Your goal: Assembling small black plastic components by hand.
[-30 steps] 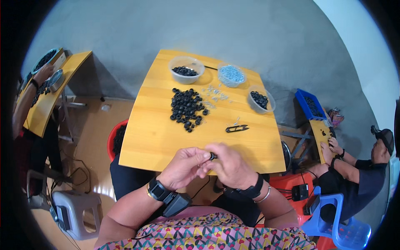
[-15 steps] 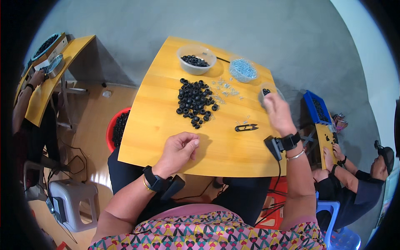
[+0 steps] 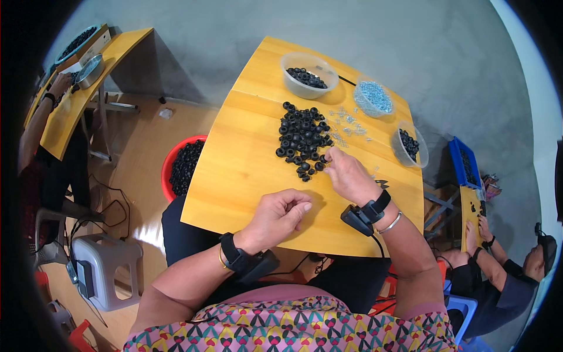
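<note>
My right hand (image 3: 350,176) is at the right edge of a pile of small round black parts with holes (image 3: 300,132), its fingers pinched together at the lower end of the loose silvery bits (image 3: 347,122). What sits between those fingertips is too small to make out. My left hand (image 3: 277,216) rests near the table's front edge with its fingers curled in and the thumb against them; their contents are hidden. Partly behind my right hand lies a pair of black thread snips (image 3: 381,183).
On the yellow table (image 3: 234,170) stand a clear bowl of black parts (image 3: 308,91), a tub of bluish small pieces (image 3: 358,105) and a tub of black parts (image 3: 419,157). A red basin (image 3: 169,176) is at the left. Co-workers sit at both sides.
My right hand has moved left and nearer me, from the right-hand tub to the black pile's edge. My left hand stays curled. The whole view has shifted slightly.
</note>
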A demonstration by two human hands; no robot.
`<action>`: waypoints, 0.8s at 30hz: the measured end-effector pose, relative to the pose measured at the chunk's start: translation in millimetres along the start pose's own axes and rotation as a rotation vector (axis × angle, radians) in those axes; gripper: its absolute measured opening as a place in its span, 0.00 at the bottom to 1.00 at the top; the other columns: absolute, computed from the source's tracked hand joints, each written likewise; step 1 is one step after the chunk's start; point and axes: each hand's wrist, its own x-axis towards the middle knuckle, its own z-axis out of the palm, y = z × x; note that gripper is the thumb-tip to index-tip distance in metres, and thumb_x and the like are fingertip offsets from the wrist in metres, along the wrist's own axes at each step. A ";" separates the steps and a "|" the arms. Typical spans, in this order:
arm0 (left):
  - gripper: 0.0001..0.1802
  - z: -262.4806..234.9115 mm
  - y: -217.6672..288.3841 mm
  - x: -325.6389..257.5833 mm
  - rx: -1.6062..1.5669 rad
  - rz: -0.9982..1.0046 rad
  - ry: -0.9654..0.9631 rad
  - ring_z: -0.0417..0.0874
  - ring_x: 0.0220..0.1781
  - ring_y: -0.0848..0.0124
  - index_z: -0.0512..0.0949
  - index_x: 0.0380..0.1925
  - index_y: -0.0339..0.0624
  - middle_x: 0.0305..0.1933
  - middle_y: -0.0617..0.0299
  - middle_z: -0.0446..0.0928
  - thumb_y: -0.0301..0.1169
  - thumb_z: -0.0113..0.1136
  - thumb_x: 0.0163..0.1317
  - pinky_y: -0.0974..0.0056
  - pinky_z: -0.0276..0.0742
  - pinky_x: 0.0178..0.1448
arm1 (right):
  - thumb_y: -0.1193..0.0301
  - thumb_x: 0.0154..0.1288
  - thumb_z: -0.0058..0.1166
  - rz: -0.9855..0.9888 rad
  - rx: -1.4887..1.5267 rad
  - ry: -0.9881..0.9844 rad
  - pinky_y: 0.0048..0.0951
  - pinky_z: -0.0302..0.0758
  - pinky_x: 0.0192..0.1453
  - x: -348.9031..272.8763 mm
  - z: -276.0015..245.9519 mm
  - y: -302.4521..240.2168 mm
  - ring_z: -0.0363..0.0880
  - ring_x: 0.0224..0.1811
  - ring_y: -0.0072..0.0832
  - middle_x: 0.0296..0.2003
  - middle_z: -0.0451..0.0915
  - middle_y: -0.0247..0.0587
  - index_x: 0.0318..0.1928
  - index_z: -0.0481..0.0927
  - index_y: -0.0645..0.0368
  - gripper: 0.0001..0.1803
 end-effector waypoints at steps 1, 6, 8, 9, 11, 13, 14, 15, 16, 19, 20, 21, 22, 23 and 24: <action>0.08 -0.7 0.7 0.0 -0.003 -0.009 -0.010 0.71 0.21 0.82 0.73 0.36 0.33 0.22 0.68 0.71 0.28 0.52 0.60 0.76 0.70 0.25 | 0.78 0.54 0.49 0.049 0.011 -0.027 0.43 0.69 0.39 0.3 0.0 -1.6 0.72 0.38 0.51 0.31 0.73 0.56 0.34 0.64 0.64 0.09; 0.08 -0.7 1.6 0.6 0.052 0.007 -0.012 0.71 0.21 0.82 0.73 0.36 0.33 0.22 0.68 0.71 0.28 0.51 0.61 0.76 0.71 0.25 | 0.76 0.54 0.50 0.103 0.003 -0.070 0.42 0.69 0.39 5.1 6.1 11.1 0.72 0.38 0.52 0.29 0.73 0.57 0.34 0.64 0.64 0.10; 0.08 -0.5 0.7 0.1 0.056 0.021 -0.008 0.70 0.21 0.82 0.73 0.36 0.33 0.21 0.68 0.71 0.28 0.51 0.61 0.75 0.71 0.25 | 0.76 0.54 0.51 0.092 0.013 -0.082 0.42 0.69 0.39 4.2 5.5 14.1 0.72 0.37 0.52 0.29 0.73 0.57 0.34 0.64 0.64 0.10; 0.08 -0.8 0.4 -0.3 0.047 0.019 -0.005 0.70 0.21 0.82 0.73 0.36 0.33 0.22 0.68 0.71 0.28 0.51 0.61 0.75 0.71 0.25 | 0.75 0.54 0.51 0.124 0.044 -0.067 0.42 0.69 0.39 3.2 4.0 11.6 0.72 0.37 0.52 0.29 0.74 0.57 0.33 0.65 0.65 0.10; 0.08 -0.6 0.2 -0.9 0.039 0.021 -0.001 0.70 0.21 0.82 0.73 0.36 0.33 0.22 0.68 0.71 0.28 0.51 0.61 0.75 0.71 0.25 | 0.74 0.54 0.52 0.154 0.075 -0.051 0.41 0.69 0.40 1.3 2.0 9.0 0.72 0.38 0.51 0.29 0.74 0.57 0.32 0.66 0.65 0.10; 0.08 0.4 -0.1 -1.2 0.030 0.021 0.001 0.70 0.21 0.82 0.73 0.36 0.33 0.22 0.68 0.71 0.28 0.51 0.61 0.76 0.71 0.25 | 0.74 0.54 0.52 0.157 0.071 -0.029 0.42 0.68 0.40 -0.7 1.4 8.9 0.72 0.37 0.51 0.30 0.74 0.56 0.30 0.67 0.65 0.09; 0.08 0.2 -0.7 -1.0 0.032 0.024 0.001 0.70 0.21 0.82 0.73 0.36 0.33 0.22 0.68 0.71 0.28 0.51 0.61 0.76 0.71 0.25 | 0.74 0.54 0.52 0.155 0.070 -0.026 0.42 0.68 0.40 -0.8 2.7 8.8 0.72 0.37 0.51 0.30 0.74 0.56 0.30 0.67 0.65 0.09; 0.08 -0.1 -1.8 -0.8 0.030 0.032 -0.001 0.70 0.21 0.82 0.73 0.36 0.34 0.22 0.68 0.70 0.28 0.51 0.61 0.76 0.71 0.25 | 0.73 0.54 0.52 0.159 0.040 -0.041 0.41 0.68 0.41 -0.5 5.1 8.7 0.73 0.37 0.51 0.30 0.74 0.55 0.30 0.67 0.65 0.09; 0.08 -0.5 -2.5 -0.7 0.028 0.039 -0.002 0.70 0.21 0.82 0.73 0.36 0.34 0.22 0.68 0.70 0.28 0.51 0.61 0.76 0.71 0.26 | 0.72 0.54 0.52 0.163 0.011 -0.057 0.40 0.68 0.41 -0.6 6.8 8.7 0.73 0.38 0.50 0.30 0.75 0.55 0.30 0.67 0.66 0.10; 0.08 -0.9 -2.2 0.0 0.033 0.036 -0.001 0.70 0.21 0.82 0.73 0.36 0.34 0.22 0.68 0.70 0.28 0.51 0.61 0.76 0.71 0.26 | 0.75 0.55 0.49 0.115 -0.074 -0.031 0.39 0.70 0.39 -2.1 6.3 8.4 0.74 0.34 0.48 0.29 0.74 0.53 0.30 0.68 0.66 0.07; 0.08 -0.9 -2.3 0.5 0.033 0.041 0.000 0.70 0.21 0.82 0.73 0.36 0.34 0.22 0.68 0.70 0.28 0.51 0.61 0.76 0.71 0.26 | 0.75 0.55 0.49 0.112 -0.076 -0.028 0.39 0.70 0.39 -3.0 7.2 14.2 0.74 0.34 0.48 0.29 0.74 0.53 0.30 0.68 0.66 0.07; 0.08 0.2 -2.8 1.0 0.008 0.051 0.006 0.71 0.20 0.82 0.74 0.35 0.33 0.22 0.67 0.72 0.27 0.52 0.60 0.76 0.70 0.24 | 0.76 0.55 0.46 0.092 0.089 0.053 0.37 0.70 0.36 -4.9 7.0 23.0 0.75 0.31 0.44 0.28 0.74 0.51 0.30 0.68 0.66 0.05; 0.08 0.9 -3.3 1.3 -0.017 0.061 0.011 0.71 0.18 0.83 0.74 0.35 0.33 0.22 0.66 0.73 0.27 0.53 0.59 0.76 0.69 0.23 | 0.78 0.55 0.43 0.071 0.255 0.134 0.35 0.71 0.33 -6.4 7.9 30.5 0.75 0.28 0.40 0.27 0.74 0.49 0.31 0.68 0.67 0.04; 0.08 0.2 -4.3 1.2 -0.015 0.064 0.013 0.71 0.18 0.83 0.74 0.35 0.33 0.22 0.66 0.73 0.27 0.53 0.59 0.76 0.69 0.23 | 0.79 0.55 0.38 0.229 0.511 0.085 0.30 0.71 0.29 -6.7 4.7 25.8 0.74 0.24 0.30 0.26 0.74 0.44 0.31 0.70 0.66 0.06; 0.08 -0.4 -5.2 0.8 -0.004 0.071 0.019 0.71 0.19 0.83 0.74 0.35 0.33 0.22 0.66 0.73 0.27 0.53 0.59 0.76 0.69 0.23 | 0.79 0.55 0.38 0.225 0.510 0.087 0.30 0.71 0.29 -7.2 5.1 24.2 0.74 0.24 0.30 0.26 0.74 0.44 0.31 0.70 0.66 0.06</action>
